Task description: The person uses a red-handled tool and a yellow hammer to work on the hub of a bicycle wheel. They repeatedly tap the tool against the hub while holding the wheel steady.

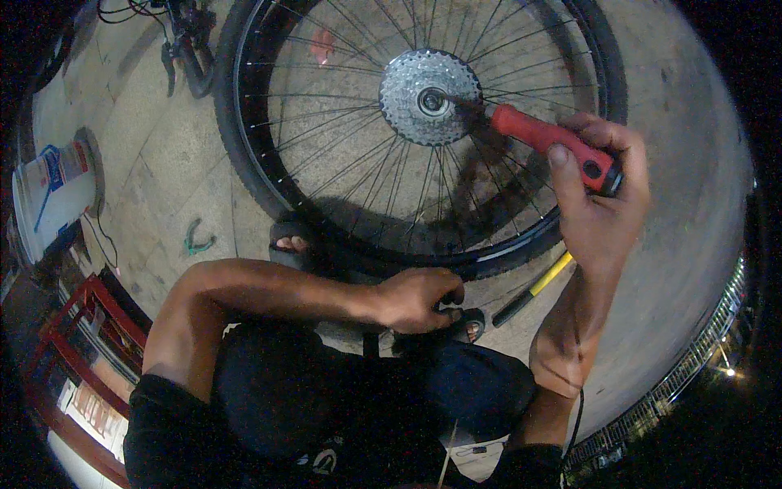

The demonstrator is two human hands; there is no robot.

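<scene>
A bare right hand [603, 194] grasps a slim, dark-shafted hand tool with a red, black-capped handle [542, 134], thumb pressed to one side and fingers curled round the other. Just below the grip, a yellow rod with a black end [551, 274] shows against the pale ground. Lower left of the grip, a bare left hand [417, 301] hangs loosely curled beside a dark-sandalled foot [472, 328]; its palm is hidden, and whether it holds anything cannot be told.

Upper left of the grip, the tool's shaft points to the round hub opening [432, 101] inside a silver, many-toothed cassette [401, 99]; the light is too poor to show whether the tip is seated. The cassette faces the camera on a black-tyred, wire-spoked bicycle wheel [230, 106], its rim passing near the grip.

A tip poorly seated or pushed off line could skip out and scrape the hub or strike the teeth, carrying the knuckles with it. With the left hand apparently off the wheel, a hard shove could also make it shift.

Well left of the grip lie a green-handled, pliers-like tool [194, 240] and, beyond it, a white bucket with a blue handle [69, 196].
</scene>
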